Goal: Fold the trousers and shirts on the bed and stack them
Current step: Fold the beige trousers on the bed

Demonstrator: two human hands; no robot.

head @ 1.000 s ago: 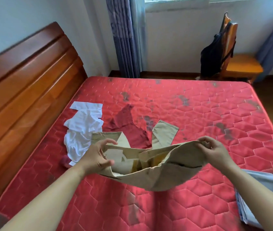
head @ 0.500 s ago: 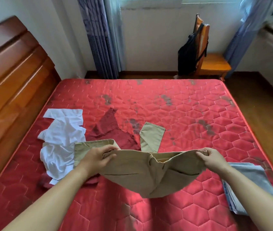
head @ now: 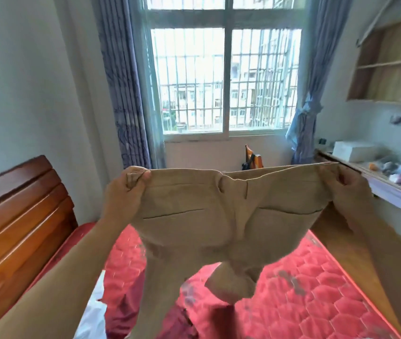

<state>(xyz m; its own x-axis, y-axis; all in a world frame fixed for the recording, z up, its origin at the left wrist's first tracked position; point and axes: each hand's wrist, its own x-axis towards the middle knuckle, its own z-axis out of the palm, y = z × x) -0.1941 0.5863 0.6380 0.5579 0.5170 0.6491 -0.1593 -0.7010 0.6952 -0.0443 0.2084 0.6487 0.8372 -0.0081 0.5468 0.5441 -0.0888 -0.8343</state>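
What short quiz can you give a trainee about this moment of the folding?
1. True or false: the trousers lie flat on the bed.
2. Where do the left hand and the right hand grip the trousers? A) the ends of the waistband B) the leg hems C) the pockets
3. Which piece of furniture stands below the window?
Key: 1 false, both hands hold them up; 2 A; 3 the chair.
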